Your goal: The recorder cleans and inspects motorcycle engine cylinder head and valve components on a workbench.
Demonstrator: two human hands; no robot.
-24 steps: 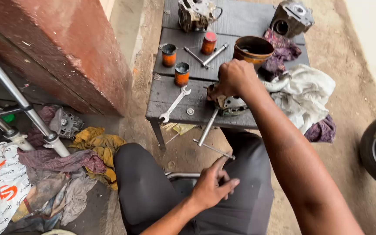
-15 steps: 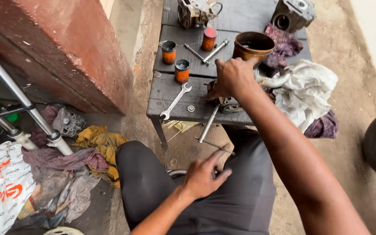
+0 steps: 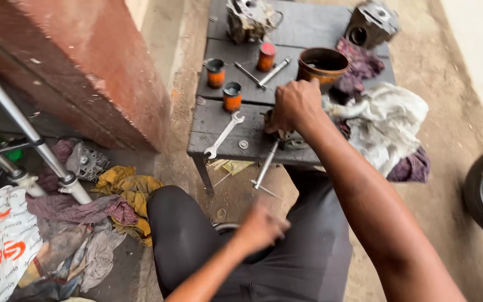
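right hand (image 3: 294,106): closed over a small metal engine part (image 3: 292,138) at the near edge of the dark wooden counter (image 3: 219,120); grip from above, fingers hidden.
rod (image 3: 266,164): thin metal shaft running from under the part, down past the counter edge toward the lap; long axis points at the left hand.
left hand (image 3: 261,226): below the rod's free end, blurred, loosely curled, holding nothing I can make out.
nearer hand to rod tip: left.
spanner (image 3: 224,135): on the counter, left of the part, untouched.
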